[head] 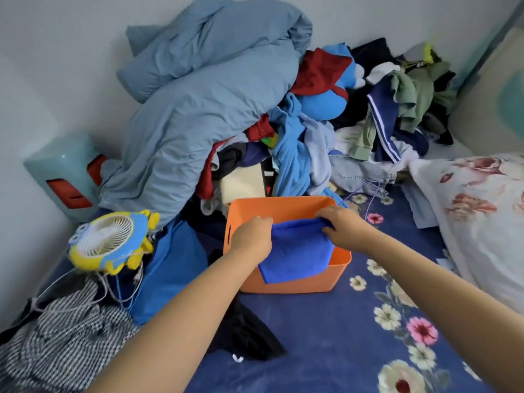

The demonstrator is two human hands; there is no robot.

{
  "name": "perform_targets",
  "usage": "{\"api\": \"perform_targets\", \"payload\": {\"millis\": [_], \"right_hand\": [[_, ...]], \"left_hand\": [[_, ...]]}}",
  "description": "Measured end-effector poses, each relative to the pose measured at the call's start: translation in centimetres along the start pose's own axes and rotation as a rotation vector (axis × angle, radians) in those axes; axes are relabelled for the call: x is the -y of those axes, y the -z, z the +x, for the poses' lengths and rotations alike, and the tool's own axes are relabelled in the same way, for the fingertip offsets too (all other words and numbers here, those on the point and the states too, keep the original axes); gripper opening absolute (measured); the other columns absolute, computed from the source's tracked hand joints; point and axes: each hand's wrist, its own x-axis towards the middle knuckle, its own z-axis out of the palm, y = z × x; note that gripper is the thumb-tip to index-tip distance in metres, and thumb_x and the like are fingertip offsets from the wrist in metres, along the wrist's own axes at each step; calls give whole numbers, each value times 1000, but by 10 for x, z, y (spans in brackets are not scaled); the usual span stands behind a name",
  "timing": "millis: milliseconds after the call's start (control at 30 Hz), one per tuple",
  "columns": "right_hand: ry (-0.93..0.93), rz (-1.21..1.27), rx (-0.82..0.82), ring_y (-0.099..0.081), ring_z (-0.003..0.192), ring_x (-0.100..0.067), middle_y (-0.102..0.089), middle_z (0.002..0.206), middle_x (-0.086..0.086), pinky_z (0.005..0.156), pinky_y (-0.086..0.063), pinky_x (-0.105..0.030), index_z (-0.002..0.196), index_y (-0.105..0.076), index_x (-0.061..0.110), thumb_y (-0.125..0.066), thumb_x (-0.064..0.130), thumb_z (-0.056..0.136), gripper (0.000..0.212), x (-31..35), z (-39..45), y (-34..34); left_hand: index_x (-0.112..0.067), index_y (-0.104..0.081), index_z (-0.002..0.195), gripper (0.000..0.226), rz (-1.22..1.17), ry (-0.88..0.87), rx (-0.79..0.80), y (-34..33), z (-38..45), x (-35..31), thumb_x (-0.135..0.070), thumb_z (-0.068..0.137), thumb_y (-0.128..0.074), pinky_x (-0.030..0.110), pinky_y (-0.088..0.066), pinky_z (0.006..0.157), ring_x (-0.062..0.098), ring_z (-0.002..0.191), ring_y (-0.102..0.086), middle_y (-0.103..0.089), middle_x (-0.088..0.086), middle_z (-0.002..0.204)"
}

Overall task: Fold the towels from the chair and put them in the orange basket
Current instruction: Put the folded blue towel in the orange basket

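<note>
An orange basket (283, 208) stands on the dark blue flowered bedsheet in the middle of the view. A folded blue towel (297, 251) hangs over the basket's opening, its lower edge draping past the near rim. My left hand (252, 236) grips the towel's upper left corner, and my right hand (343, 225) grips the upper right corner. Both hands hover above the basket. The chair is out of view.
A big heap of clothes and a grey-blue duvet (204, 95) rises behind the basket against the wall. A yellow and blue toy-shaped fan (110, 239) with cables lies at the left. A checked garment (62, 341) is at lower left, a flowered pillow (476, 217) at right.
</note>
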Motion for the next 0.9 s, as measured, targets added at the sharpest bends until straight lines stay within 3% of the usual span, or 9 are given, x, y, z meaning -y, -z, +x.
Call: {"api": "perform_targets", "payload": {"millis": [200,367,500,633,733,800,900], "right_hand": [[-136,46,-12,-46,109,-30,-52,117,-18,88,-37,-35,110,-55,-2,-42,-6,84,30,-35,73,-13],[-219,29,92,-44,96,-27,-51,108,-16,72,-31,-30,101,-56,2,-42,-5,84,23,-78,139,-40],[-300,49,91,-47,107,-32,-53,116,-21,84,-37,-35,108,-57,-5,-46,-5,81,29,-112,180,-68],[-268,-7,67,-48,108,-34,-50,113,-22,85,-38,-35,104,-56,-4,-50,-4,78,26,-138,197,-106],[-239,-362,397,-35,127,-30,-40,131,-13,96,-40,-36,123,-46,6,-47,6,88,35,-148,193,-163],[-186,-577,702,-24,137,-30,-31,144,-13,107,-31,-43,136,-37,8,-44,13,94,43,-151,188,-204],[-147,-655,934,-29,133,-28,-35,143,-12,106,-32,-40,137,-37,9,-47,16,94,45,-159,187,-238]], "left_hand": [[-5,-51,102,20,-97,-20,112,-9,93,5,-1,90,-36,41,-42,75,33,97,-53,-51,17,119],[-2,-51,111,22,-78,-54,209,-43,175,13,-4,92,-38,39,-44,84,33,108,-53,-51,16,123],[-2,-50,113,26,-29,-97,201,-74,224,14,-1,91,-38,41,-42,86,36,111,-52,-50,16,124],[-4,-46,121,32,136,-186,216,-119,254,16,1,90,-43,45,-44,86,38,112,-54,-49,15,126],[-2,-40,128,36,308,-351,426,-178,256,25,0,92,-42,45,-46,86,38,113,-55,-49,18,128],[-3,-40,130,39,354,-460,660,-217,248,30,-4,92,-47,44,-46,86,38,113,-54,-49,19,128],[-4,-45,128,35,359,-493,848,-248,236,33,-10,94,-47,44,-47,86,38,113,-54,-50,19,127]]}}
